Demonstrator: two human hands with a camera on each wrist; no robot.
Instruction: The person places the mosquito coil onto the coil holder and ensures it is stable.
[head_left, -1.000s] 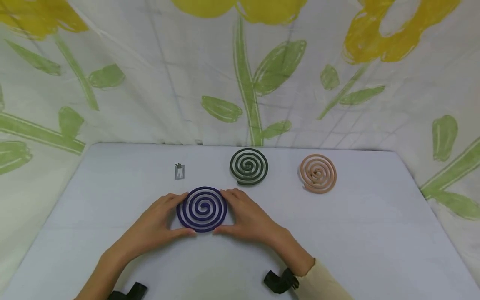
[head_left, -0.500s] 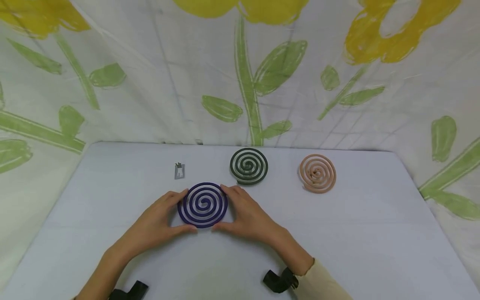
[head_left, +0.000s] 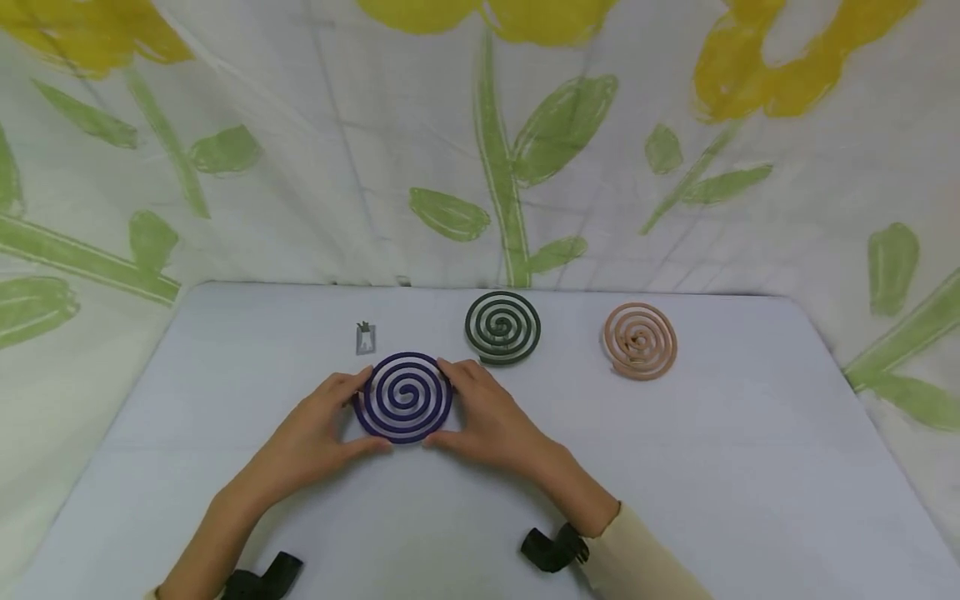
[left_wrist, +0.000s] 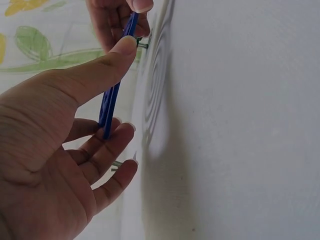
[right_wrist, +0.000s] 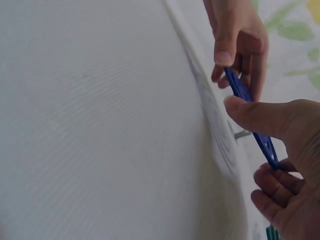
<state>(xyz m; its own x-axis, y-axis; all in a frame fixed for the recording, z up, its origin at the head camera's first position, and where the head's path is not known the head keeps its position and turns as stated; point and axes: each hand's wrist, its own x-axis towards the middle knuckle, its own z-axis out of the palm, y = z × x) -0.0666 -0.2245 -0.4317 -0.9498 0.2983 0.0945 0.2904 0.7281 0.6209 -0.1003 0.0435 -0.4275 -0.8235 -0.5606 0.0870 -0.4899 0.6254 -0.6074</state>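
A dark blue mosquito coil is held between both hands at the middle of the head view. My left hand pinches its left side, with the thumb at the near edge and fingers at the far edge. On the opposite side my right hand grips it the same way. Both wrist views show the coil edge-on, raised off the white surface, with its shadow beneath. Beyond the hands lie a green mosquito coil, a tan mosquito coil and a small metal stand.
Everything lies on a white-covered table. Behind it hangs a white cloth printed with yellow flowers and green leaves. Black wrist devices show at the left forearm and the right forearm.
Both hands have moved the blue coil a little farther from the person, toward the metal stand. Their grip looks the same, and the head view has shifted slightly.
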